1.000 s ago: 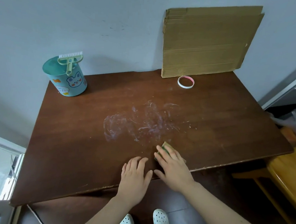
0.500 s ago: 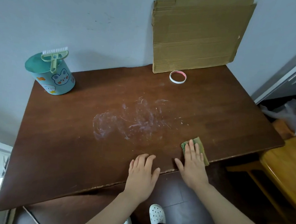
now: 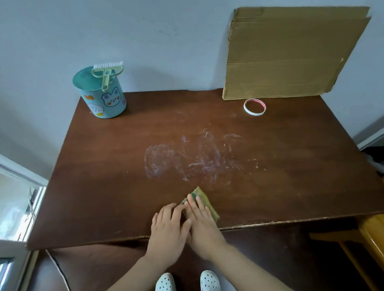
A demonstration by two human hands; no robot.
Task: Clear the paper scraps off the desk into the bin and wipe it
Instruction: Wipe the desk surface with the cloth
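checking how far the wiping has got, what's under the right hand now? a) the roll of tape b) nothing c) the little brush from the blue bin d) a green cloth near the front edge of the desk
d: the right hand lies flat on the green cloth near the desk front edge, short of the white smears.
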